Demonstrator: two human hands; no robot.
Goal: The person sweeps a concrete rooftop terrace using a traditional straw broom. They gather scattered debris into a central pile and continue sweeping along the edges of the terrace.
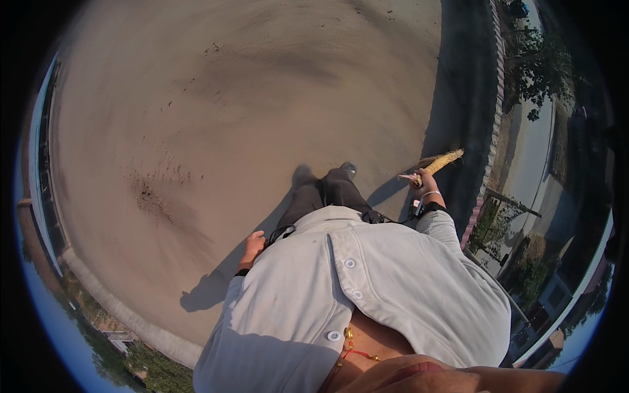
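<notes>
My right hand (426, 185) is out to my right, closed around one end of a yellow straw bundle (442, 162) that looks like a short hand broom. Its far end points away to the right, over a strip of shadow. A pinkish end sticks out on the left of the fist. At that wrist are a pale bracelet, a black band and a small device (416, 209). My left hand (254, 244) hangs beside my hip, fingers partly curled, near a black cord (281, 233). Whether it holds anything cannot be seen.
I stand on a flat concrete roof (236, 132). A pile of dark debris (150, 196) lies to the left, with scattered bits ahead. A ridged tile edge (497, 93) runs along the right, with a road (528, 142) below. A low pale kerb (132, 319) bounds the rear left.
</notes>
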